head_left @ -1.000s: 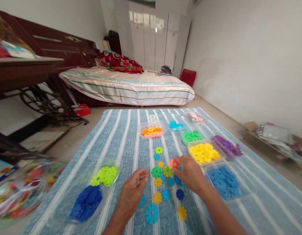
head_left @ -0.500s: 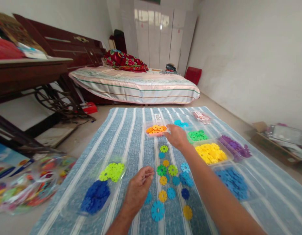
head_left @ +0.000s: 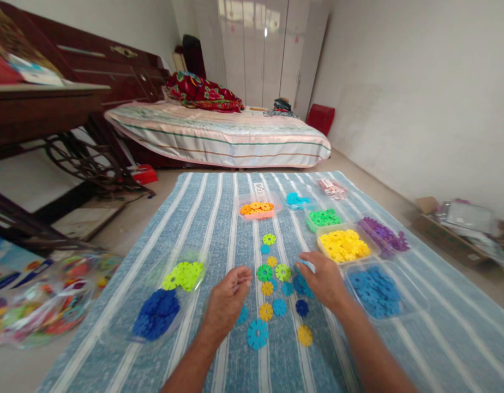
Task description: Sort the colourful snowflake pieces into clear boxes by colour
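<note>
Several notched plastic discs lie in the middle of the striped cloth, among them a large blue disc point(head_left: 257, 334), a green disc point(head_left: 264, 273) and a yellow disc point(head_left: 305, 335). Left of them is my left hand point(head_left: 229, 297), its fingers curled together; whatever they may hold is hidden. My right hand point(head_left: 326, 279) hovers over the right side of the group, thumb and fingers bent inward near a light blue disc point(head_left: 307, 265). Whether anything is pinched there cannot be made out. Beyond the discs stands a clear container of orange discs point(head_left: 257, 208).
At right are containers of yellow discs point(head_left: 344, 245), blue discs point(head_left: 375, 291), green discs point(head_left: 324, 218) and purple discs point(head_left: 383, 233). A clear container at left holds lime discs point(head_left: 183, 275) and dark blue discs point(head_left: 156, 314). A bed point(head_left: 219, 139) stands beyond the cloth point(head_left: 203, 218).
My right hand has come back from the orange container toward me, to the right side of the loose discs. My left hand stays nearly in place. The view has tilted slightly.
</note>
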Motion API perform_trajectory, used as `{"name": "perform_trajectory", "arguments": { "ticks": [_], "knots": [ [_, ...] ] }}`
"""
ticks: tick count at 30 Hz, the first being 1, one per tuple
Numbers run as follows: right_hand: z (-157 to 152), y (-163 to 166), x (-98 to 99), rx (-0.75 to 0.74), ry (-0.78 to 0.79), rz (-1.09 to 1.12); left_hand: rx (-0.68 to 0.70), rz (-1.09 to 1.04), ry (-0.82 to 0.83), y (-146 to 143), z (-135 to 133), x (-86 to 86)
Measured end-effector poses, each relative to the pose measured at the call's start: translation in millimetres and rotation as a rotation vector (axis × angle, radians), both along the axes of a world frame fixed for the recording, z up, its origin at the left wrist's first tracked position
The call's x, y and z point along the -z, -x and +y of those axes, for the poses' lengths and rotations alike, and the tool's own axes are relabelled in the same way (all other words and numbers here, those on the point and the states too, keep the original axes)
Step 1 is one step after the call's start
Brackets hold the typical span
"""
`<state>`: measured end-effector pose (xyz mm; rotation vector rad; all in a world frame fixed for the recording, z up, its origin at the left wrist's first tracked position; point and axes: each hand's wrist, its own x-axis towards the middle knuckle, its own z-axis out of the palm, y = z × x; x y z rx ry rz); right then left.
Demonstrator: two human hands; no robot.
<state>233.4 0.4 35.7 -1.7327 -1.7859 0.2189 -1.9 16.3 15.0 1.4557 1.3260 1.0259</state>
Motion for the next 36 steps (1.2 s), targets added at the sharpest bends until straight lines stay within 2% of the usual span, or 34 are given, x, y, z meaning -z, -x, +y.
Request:
{"name": "perform_trajectory", "arguments": {
  "ticks": [6, 11, 17, 22, 27, 32, 36],
  "knots": [
    [-16, -4, 15.5, -0.037, -0.084, 0.04, -0.011, 0.001, -0.019, -1, 1, 1.1],
    [-23, 2, 21.4, -0.062, -0.058, 0.014, -0.006, 0.013, -0.031, 0, 1, 3.6],
    [-25, 14, 15.4, -0.079, -0.028, 0.017, 0.006, 0.026, -0.014, 0, 1, 2.0],
    [-12, 21, 4.3, -0.122, -0.063, 0.025, 0.017, 0.018, -0.004, 0, -1, -1.0],
    [-1, 24, 10.2, -0.116, -0.07, 0.002, 0.028, 0.013, 0.01, 0, -2, -0.9],
    [-1, 27, 25.3, -0.106, -0.071, -0.129, 0.03, 0.022, 0.006, -1, -2, 0.3],
    [-2, 30, 30.6, -0.073, -0.005, -0.257, 0.028, 0.003, 0.007, -1, -2, 0.9]
  ]
}}
